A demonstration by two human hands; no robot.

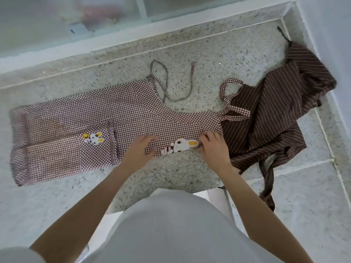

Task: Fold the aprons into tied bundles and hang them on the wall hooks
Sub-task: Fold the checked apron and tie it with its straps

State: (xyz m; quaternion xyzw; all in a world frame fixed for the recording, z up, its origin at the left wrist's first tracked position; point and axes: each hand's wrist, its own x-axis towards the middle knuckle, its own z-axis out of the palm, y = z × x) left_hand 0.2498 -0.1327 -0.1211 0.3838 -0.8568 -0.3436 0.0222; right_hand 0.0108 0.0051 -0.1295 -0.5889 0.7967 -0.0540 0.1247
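A brown-and-white checked apron (121,118) with rabbit patches lies flat along the speckled stone counter (199,59), folded lengthwise. Its waist ties (171,86) curl loose behind it, and its neck loop (230,97) rests on a brown striped apron (269,122) heaped at the right. My left hand (141,149) pinches the near edge of the checked apron's bib, thumb under the cloth. My right hand (213,147) grips the bib's right corner beside the rabbit patch (180,148).
A frosted window (76,19) with a white sill runs behind the counter. A pale wall (330,44) closes the right side. The striped apron's tie (267,186) hangs over the counter's front edge. No hooks are in view.
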